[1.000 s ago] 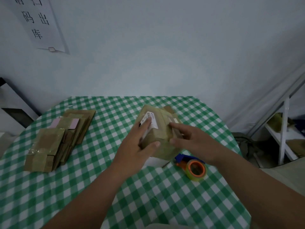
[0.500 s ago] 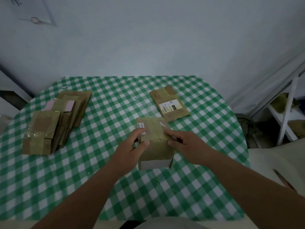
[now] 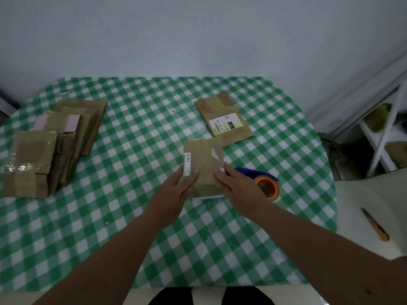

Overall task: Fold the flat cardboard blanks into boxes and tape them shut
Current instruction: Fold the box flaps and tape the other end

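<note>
I see a green-and-white checked plastic tablecloth (image 3: 110, 216) covering the round table. To its right stands a pale cream flat surface (image 3: 370, 216), and on it lies a slim utility knife with an orange handle (image 3: 374, 224), angled away from the table. Behind that, at the far right, a white metal shelf frame (image 3: 385, 137) holds some blurred brownish items. A plain pale wall (image 3: 198, 36) fills the background.

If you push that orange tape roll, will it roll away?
Probably not far. The tape roll seems to lie flat on the table, and its blue dispenser would likely drag. Its round shape might roll if stood on edge.
</note>
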